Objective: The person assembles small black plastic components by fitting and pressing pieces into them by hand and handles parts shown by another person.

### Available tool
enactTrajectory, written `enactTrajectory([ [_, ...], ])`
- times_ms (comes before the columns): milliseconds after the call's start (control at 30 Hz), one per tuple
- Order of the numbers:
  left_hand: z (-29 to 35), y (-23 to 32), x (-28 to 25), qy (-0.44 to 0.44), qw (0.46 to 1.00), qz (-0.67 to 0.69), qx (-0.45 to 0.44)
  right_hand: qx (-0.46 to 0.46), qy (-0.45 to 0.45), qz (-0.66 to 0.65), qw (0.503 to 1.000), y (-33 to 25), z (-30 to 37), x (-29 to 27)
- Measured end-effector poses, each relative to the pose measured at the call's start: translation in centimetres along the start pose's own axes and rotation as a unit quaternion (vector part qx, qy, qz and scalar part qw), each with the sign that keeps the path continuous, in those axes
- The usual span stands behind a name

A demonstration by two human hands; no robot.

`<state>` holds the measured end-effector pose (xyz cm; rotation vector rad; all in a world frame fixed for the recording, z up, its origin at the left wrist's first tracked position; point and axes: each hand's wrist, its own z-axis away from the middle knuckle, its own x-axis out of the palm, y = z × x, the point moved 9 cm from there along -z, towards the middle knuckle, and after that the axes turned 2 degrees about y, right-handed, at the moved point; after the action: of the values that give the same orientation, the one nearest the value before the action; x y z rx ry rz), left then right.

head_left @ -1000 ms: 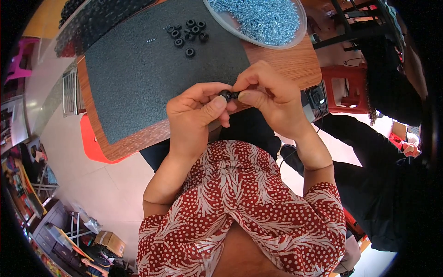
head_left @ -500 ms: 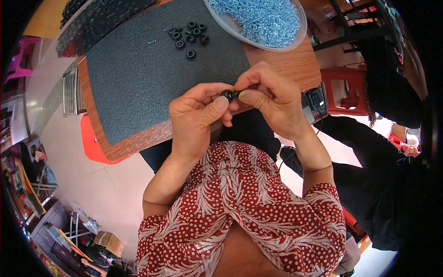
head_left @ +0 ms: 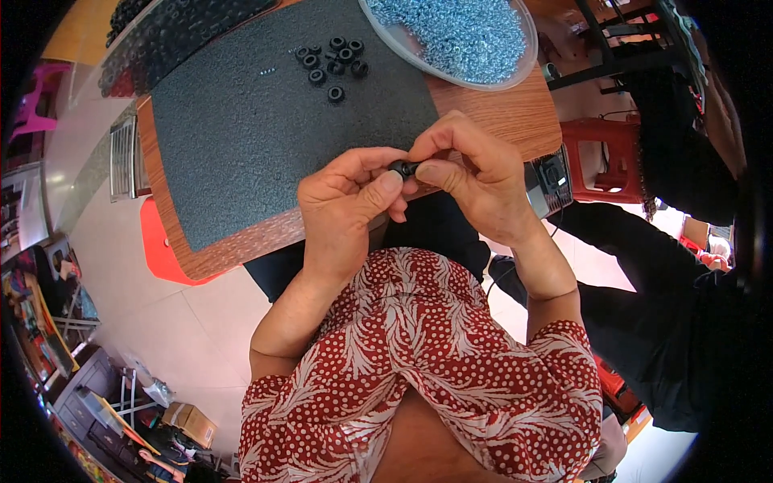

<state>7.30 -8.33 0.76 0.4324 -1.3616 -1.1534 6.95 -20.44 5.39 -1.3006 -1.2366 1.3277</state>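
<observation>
Over the near edge of the table, both my hands meet at a small black round part (head_left: 398, 167). My left hand (head_left: 340, 197) pinches its wider, rounded end between thumb and fingers. At the narrower end, my right hand (head_left: 481, 183) grips a short black stem (head_left: 411, 169) with thumb and forefinger. Fingertips cover much of both ends, so I cannot tell whether these are one piece or two. Beyond my hands, several black ring-shaped parts (head_left: 345, 55) lie loosely grouped on a dark textured mat (head_left: 241, 153). A tiny silver coil (head_left: 267, 72) lies to their left.
A clear round tub (head_left: 527, 60) full of small bluish-silver pieces stands at the far right of the wooden table (head_left: 515, 113). Far left is a clear box (head_left: 181, 44) of black parts. A red stool (head_left: 600, 161) and a person in dark trousers (head_left: 644, 322) are to the right.
The black part has tilted slightly between my fingers, and my left hand has shifted a touch to the right. Both grips hold as before.
</observation>
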Motion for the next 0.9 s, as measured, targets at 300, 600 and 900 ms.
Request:
enactTrajectory([
  [300,0.2,0.0,-0.2,0.01,1.0,-0.022,0.007,-0.103,0.016,0.148,0.983,-1.6,-0.2,-0.1],
  [600,0.5,0.1,-0.2,0.028,0.995,-0.091,0.028,-0.195,0.004,0.245,0.95,-3.0,0.2,0.8],
  [900,0.4,-0.8,-0.2,0.017,0.998,-0.063,-0.004,-0.207,-0.006,0.25,0.946,-2.6,0.4,0.9],
])
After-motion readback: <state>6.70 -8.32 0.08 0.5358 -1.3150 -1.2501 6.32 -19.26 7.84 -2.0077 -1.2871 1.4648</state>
